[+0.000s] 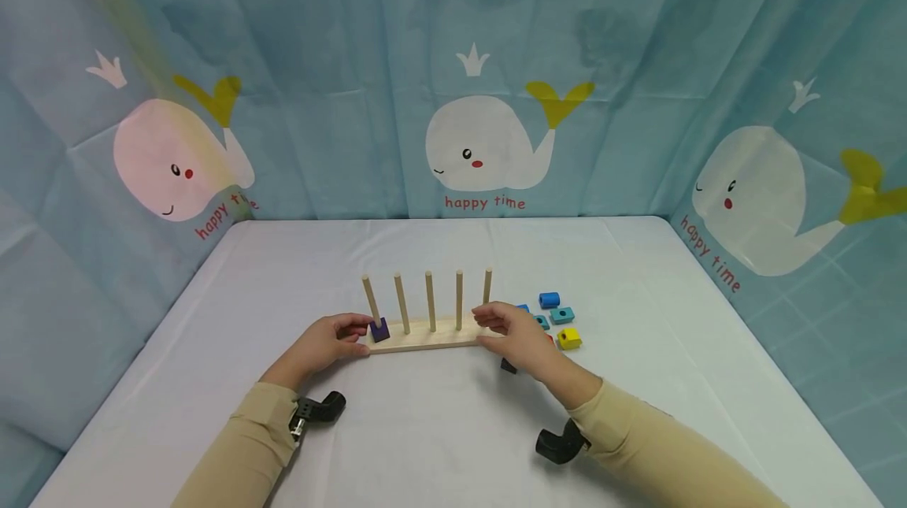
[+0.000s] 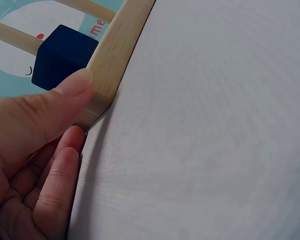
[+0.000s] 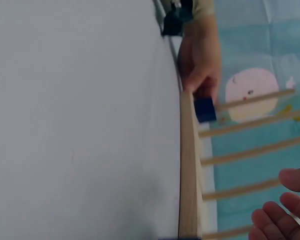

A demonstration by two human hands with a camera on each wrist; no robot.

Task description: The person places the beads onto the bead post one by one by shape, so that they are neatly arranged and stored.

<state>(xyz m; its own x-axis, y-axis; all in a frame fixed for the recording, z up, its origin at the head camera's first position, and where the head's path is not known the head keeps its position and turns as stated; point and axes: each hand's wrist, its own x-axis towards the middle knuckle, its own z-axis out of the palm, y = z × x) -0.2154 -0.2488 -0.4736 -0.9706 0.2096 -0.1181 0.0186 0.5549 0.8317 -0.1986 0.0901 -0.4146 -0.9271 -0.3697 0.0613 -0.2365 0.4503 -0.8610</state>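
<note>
A wooden peg stand with several upright pegs lies on the white table. On its leftmost peg sits a dark blue-purple block, down against the base. My left hand holds the stand's left end; in the left wrist view the thumb presses the corner of the base beside the block, with curled fingers at the end. Over the stand's right end is my right hand, fingers loosely bent. The right wrist view shows its fingers apart from the thumb, with nothing visible between them.
Right of the stand lie loose blocks: a blue one, a teal one, a yellow one and others partly hidden by the right hand. A dark block lies below that hand. Blue whale-print curtains surround the table.
</note>
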